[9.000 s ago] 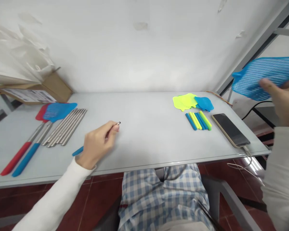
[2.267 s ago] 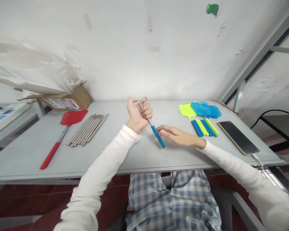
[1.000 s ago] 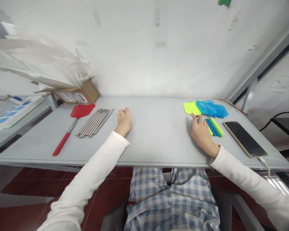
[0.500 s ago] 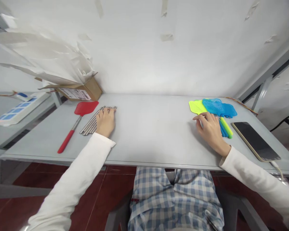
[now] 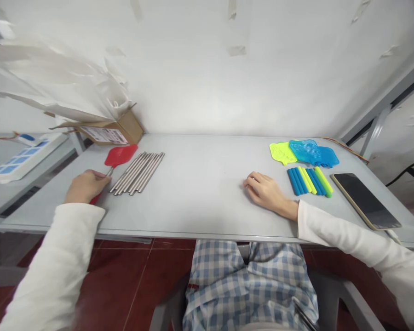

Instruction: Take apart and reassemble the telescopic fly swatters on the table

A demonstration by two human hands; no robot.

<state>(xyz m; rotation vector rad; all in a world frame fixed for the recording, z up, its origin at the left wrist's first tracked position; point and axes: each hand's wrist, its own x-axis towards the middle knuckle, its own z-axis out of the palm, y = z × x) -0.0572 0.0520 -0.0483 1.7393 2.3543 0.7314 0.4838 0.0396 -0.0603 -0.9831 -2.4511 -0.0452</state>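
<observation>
At the left of the table my left hand [image 5: 87, 186] is closed around the shaft of a red fly swatter [image 5: 120, 156]. Its red head shows beyond my fingers, while most of the handle is hidden under the hand. Just right of it lies a row of several metal rods [image 5: 138, 174]. My right hand [image 5: 262, 189] rests on the table right of centre, fingers curled in, with nothing visible in them. Beside it are several blue and yellow-green handle tubes [image 5: 301, 180]. Behind those lie a yellow-green swatter head [image 5: 282, 153] and overlapping blue swatter heads [image 5: 305, 151].
A phone [image 5: 365, 200] with a cable lies on the right of the grey table [image 5: 200, 184]. A cardboard box [image 5: 129, 128] stands at the back left, near a power strip [image 5: 19, 158]. A white wall [image 5: 207, 92] rises behind the table.
My left hand has moved left from the metal rods and taken hold of the red fly swatter. My right hand has come left, away from the handle tubes, its fingers now curled.
</observation>
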